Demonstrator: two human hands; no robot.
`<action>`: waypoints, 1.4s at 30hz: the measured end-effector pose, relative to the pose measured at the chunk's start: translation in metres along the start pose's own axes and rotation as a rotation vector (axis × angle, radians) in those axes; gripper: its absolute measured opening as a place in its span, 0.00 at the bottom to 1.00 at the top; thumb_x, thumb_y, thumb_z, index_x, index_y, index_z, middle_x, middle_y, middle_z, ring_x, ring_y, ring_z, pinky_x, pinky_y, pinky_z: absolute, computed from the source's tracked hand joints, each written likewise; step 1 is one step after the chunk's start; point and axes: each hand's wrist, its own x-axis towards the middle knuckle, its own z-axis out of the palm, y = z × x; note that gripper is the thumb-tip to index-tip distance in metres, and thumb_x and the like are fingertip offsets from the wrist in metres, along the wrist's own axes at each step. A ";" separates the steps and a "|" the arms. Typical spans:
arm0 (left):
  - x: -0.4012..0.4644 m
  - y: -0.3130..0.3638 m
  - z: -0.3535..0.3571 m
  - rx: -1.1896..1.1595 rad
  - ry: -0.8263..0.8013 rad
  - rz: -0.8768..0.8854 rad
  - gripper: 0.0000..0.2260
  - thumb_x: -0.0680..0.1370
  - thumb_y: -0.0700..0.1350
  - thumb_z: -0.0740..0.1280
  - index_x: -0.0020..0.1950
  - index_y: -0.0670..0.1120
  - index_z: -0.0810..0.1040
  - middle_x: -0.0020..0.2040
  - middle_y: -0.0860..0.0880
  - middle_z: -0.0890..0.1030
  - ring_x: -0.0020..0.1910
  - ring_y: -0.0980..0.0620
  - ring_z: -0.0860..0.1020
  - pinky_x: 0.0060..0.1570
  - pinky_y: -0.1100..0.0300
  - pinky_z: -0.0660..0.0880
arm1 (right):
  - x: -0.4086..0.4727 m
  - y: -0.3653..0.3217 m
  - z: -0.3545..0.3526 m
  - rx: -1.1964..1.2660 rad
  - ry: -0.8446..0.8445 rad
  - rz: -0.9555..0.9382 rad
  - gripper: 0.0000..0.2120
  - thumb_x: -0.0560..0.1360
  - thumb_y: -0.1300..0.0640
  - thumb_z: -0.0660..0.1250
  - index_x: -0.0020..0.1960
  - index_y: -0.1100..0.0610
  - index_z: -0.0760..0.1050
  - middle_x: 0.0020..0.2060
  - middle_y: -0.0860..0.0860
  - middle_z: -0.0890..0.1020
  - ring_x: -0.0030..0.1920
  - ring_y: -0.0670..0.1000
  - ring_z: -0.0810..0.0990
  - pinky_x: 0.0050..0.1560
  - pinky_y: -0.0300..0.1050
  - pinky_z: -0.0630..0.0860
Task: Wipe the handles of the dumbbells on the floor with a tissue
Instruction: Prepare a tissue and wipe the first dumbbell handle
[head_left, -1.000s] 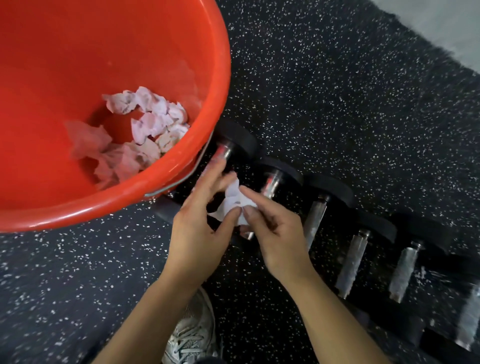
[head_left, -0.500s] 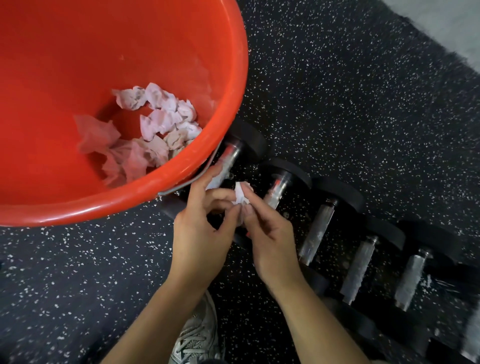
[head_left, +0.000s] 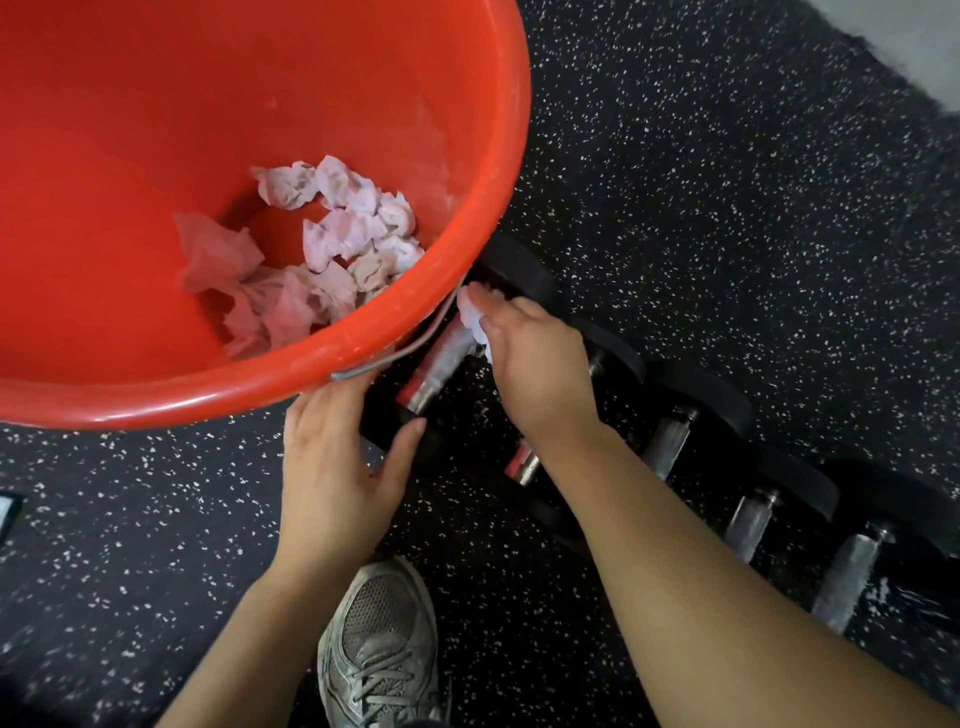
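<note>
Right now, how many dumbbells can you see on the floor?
5 dumbbells, in a row running right from the bucket: one under the tissue, one beneath the right hand, three farther right. More may lie past the frame's edge.

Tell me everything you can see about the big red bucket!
The red bucket is large, round and looks like shiny plastic, with a thick rolled rim and pale scuffs on its inside wall. It fills the upper left of the view. Crumpled tissues lie in a heap at its bottom. A thin grey wire handle hangs under the rim's near edge, just above the left hand.
</note>
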 end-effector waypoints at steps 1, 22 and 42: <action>-0.001 -0.002 0.001 0.009 -0.002 0.011 0.26 0.77 0.49 0.72 0.74 0.45 0.72 0.68 0.46 0.81 0.67 0.43 0.77 0.72 0.47 0.66 | 0.002 0.000 0.003 -0.068 -0.032 0.003 0.26 0.81 0.62 0.61 0.73 0.40 0.68 0.58 0.51 0.81 0.50 0.59 0.83 0.43 0.46 0.74; 0.002 -0.018 0.003 -0.099 -0.011 0.054 0.33 0.75 0.52 0.75 0.78 0.48 0.69 0.72 0.47 0.77 0.72 0.47 0.74 0.73 0.44 0.70 | -0.004 0.004 0.010 0.047 -0.004 -0.054 0.21 0.81 0.58 0.62 0.71 0.42 0.71 0.56 0.54 0.84 0.47 0.62 0.85 0.44 0.57 0.83; -0.007 -0.019 0.007 -0.010 0.052 0.100 0.33 0.75 0.52 0.76 0.76 0.43 0.70 0.71 0.44 0.76 0.71 0.44 0.74 0.76 0.53 0.67 | -0.020 -0.004 0.006 0.076 -0.212 -0.253 0.19 0.80 0.54 0.60 0.70 0.44 0.74 0.62 0.52 0.83 0.52 0.60 0.86 0.47 0.56 0.83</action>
